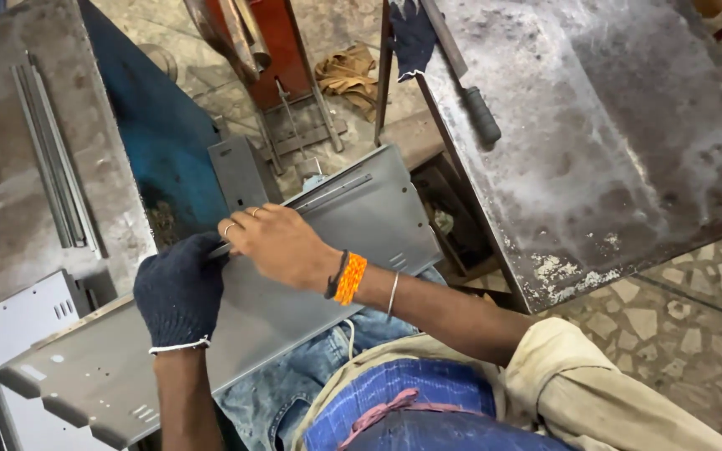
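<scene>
The left hand [179, 290], in a dark glove, is closed on the top edge of a grey metal sheet [277, 301]. The bare right hand [276, 242] presses flat on that same edge, fingers curled over it. The sheet lies tilted across the person's lap. It already has bends, holes and slots. What the fingers pinch is hidden. The sheet's bottom corner is cut off. A counter [612, 142] stands to the right.

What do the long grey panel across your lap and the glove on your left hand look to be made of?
The grey panel looks like thin sheet metal, probably steel, with a dull matte finish: folded edges, punched slots and holes. The glove on the left hand looks like dark blue knitted fabric, likely cotton, with a ribbed weave and a white cuff edge.
</scene>
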